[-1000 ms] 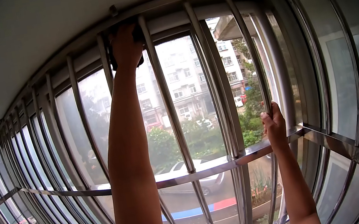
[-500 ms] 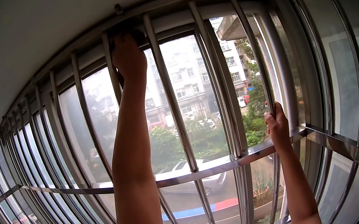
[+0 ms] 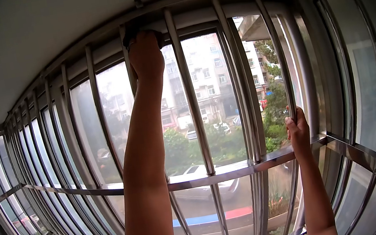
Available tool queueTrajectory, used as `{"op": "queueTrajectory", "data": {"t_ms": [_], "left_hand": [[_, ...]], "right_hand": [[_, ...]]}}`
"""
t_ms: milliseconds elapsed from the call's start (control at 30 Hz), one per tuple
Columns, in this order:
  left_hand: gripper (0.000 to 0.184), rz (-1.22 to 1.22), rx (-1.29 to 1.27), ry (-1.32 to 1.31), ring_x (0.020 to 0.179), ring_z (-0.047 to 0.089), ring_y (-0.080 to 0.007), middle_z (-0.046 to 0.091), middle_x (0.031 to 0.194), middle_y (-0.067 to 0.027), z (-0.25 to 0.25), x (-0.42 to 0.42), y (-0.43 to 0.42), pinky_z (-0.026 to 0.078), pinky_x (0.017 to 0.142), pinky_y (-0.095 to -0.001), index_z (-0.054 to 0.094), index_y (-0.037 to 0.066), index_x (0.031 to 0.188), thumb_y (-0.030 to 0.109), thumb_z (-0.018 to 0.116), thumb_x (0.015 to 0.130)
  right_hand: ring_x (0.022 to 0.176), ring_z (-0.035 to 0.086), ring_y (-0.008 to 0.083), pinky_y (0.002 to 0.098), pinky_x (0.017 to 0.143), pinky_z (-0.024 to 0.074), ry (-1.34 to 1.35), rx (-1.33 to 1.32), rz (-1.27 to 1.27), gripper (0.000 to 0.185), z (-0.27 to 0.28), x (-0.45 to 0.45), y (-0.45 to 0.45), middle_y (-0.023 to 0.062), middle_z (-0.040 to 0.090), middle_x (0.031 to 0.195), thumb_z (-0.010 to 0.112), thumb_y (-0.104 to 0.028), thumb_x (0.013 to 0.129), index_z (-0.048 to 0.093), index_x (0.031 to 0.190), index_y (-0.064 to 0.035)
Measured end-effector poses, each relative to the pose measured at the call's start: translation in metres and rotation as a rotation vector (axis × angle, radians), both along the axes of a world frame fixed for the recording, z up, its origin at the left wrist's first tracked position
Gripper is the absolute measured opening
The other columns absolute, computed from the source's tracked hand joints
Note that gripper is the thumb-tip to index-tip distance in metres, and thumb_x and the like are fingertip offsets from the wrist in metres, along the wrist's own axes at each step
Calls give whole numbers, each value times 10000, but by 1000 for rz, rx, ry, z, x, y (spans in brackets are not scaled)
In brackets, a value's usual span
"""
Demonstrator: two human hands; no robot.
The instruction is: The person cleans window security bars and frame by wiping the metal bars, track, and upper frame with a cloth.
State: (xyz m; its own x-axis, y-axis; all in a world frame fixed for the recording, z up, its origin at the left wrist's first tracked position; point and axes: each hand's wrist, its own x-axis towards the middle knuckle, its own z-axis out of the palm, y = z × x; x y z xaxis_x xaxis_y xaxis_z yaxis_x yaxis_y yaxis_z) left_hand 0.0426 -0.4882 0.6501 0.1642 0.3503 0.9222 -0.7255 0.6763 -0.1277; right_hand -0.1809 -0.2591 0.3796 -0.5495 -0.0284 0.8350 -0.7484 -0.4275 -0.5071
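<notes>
My left hand [image 3: 147, 56] is raised high at the top of the window, closed on a dark cloth [image 3: 159, 37]. The cloth is bunched around the fingers and lies against the upper window frame, behind the bars; the fingertips are hidden. Just left of that hand runs a vertical metal bar [image 3: 127, 52]. Lower down on the right, my right hand [image 3: 298, 125] is wrapped round another upright bar [image 3: 284, 70], a little above the shiny horizontal rail [image 3: 237, 170].
Metal bars line the window and both sides, with a ceiling [image 3: 57, 30] close above. Sliding glass panes [image 3: 93, 134] stand behind the bars. Outside are a parked car [image 3: 206, 190], bushes [image 3: 177, 144] and an apartment building [image 3: 200, 75].
The whole view has shifted, so bars and hands appear farther right. More of the dark cloth shows around my left hand. My right hand keeps its hold on the same bar.
</notes>
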Motion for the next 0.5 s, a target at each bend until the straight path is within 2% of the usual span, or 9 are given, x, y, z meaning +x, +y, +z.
{"op": "queueTrajectory", "data": {"t_ms": [100, 133, 233, 267, 300, 367, 433, 467, 500], "left_hand": [[215, -184, -208, -97, 912, 609, -279, 602, 1052, -63, 4, -22, -1, 542, 755, -368, 660, 89, 915, -7, 610, 728], [194, -280, -111, -115, 950, 597, -283, 592, 1079, -43, 3, -21, 2, 535, 799, -361, 667, 95, 912, 8, 600, 752], [157, -287, -153, -207, 947, 596, -284, 585, 1081, -25, -1, -7, 4, 540, 799, -367, 676, 96, 904, 40, 582, 792], [132, -149, -73, -268, 955, 595, -265, 581, 1057, -43, 1, -2, 5, 545, 784, -377, 682, 108, 889, 80, 594, 795], [132, -149, -73, -266, 955, 595, -265, 581, 1057, -43, 1, 2, 6, 545, 784, -377, 682, 108, 889, 80, 594, 795], [119, 279, -92, -225, 971, 582, -248, 575, 1003, -60, 1, 10, 13, 526, 742, -379, 686, 113, 868, 115, 636, 761], [115, 376, -153, -126, 968, 575, -243, 572, 980, -65, -2, 17, 3, 506, 728, -367, 683, 109, 854, 122, 646, 746], [114, 473, -213, -28, 965, 568, -239, 568, 957, -69, -3, 22, 0, 486, 714, -356, 680, 105, 839, 130, 657, 731], [87, 462, -194, -33, 945, 560, -243, 561, 925, -62, -4, 27, -3, 455, 703, -344, 671, 90, 810, 121, 655, 730]], "right_hand": [[519, 414, 45, 220, 448, 353, 28, -12, -52, 176, 0, -4, 0, -21, 428, 658, 499, -108, 883, 500, 1059, -98], [528, 417, 44, 220, 451, 356, 7, 3, -27, 178, 2, 0, 2, -21, 425, 662, 498, -109, 882, 498, 1060, -95], [539, 418, 44, 218, 453, 362, -4, 31, 30, 182, 3, 2, 6, -22, 421, 675, 497, -109, 883, 493, 1064, -90], [541, 417, 43, 217, 452, 365, 3, 38, 63, 183, 3, 1, 8, -23, 420, 683, 498, -107, 885, 490, 1066, -88], [541, 417, 43, 217, 452, 365, 5, 39, 64, 183, 3, 1, 9, -23, 420, 683, 498, -107, 885, 490, 1066, -88], [535, 410, 41, 213, 450, 369, 13, 37, 120, 178, 3, 1, 9, -25, 423, 698, 501, -104, 889, 486, 1065, -86], [527, 402, 36, 208, 448, 363, 29, 31, 97, 165, 2, -3, 7, -26, 427, 701, 503, -103, 894, 486, 1058, -88], [524, 370, 27, 195, 463, 337, 18, 37, 114, 263, 2, 0, 7, -42, 397, 664, 489, -111, 909, 498, 1170, -84], [523, 366, 27, 194, 467, 341, 10, 38, 124, 262, 2, 0, 8, -42, 399, 668, 489, -106, 908, 498, 1169, -85]]}}
